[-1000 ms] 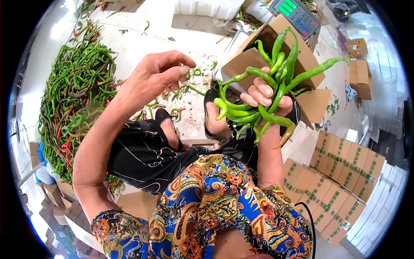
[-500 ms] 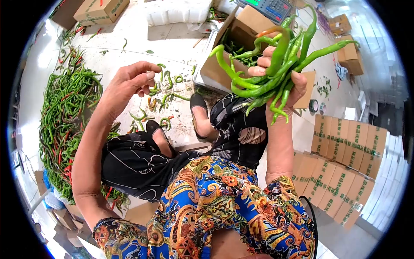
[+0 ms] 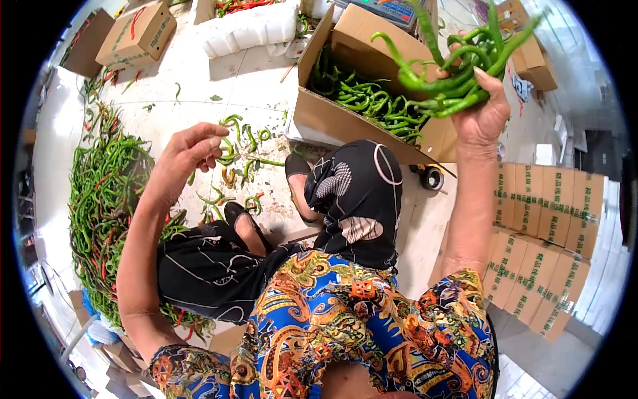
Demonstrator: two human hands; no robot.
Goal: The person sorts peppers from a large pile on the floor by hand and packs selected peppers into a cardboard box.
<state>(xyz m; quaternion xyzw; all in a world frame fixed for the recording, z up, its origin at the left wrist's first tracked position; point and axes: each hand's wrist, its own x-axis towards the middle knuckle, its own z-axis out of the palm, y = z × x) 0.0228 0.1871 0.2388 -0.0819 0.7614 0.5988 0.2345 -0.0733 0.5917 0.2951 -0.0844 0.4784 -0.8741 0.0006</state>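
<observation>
— Where are the peppers held?
— A bunch of green peppers (image 3: 462, 101) is gripped in the right hand (image 3: 484, 106), raised beside and partly over the right end of a carton (image 3: 372, 40). The fingers are wrapped around the bunch, with the thumb laid across it; some fingertips are hidden by the peppers.
— And the left hand (image 3: 189, 156)?
— It is held near the loose peppers (image 3: 249, 139) scattered on the floor (image 3: 259, 86). Its fingers are loosely curled, thumb near forefinger, and nothing is seen between them. The inside of the palm cannot be made out.
— How should the bunch be expected to handle?
— Lightness can be presumed, pepper by pepper. The flesh is judged firm and springy, the skin smooth and rather slippery, so single peppers could be lost from a slack grip. Thin tips could be snapped if squeezed or bent.
— Where is it best grasped?
— Around the middle, where the peppers cross, with the curved ends left free. Against the carton's edge, those spread ends could be caught; more green peppers (image 3: 365, 100) are contained inside.
</observation>
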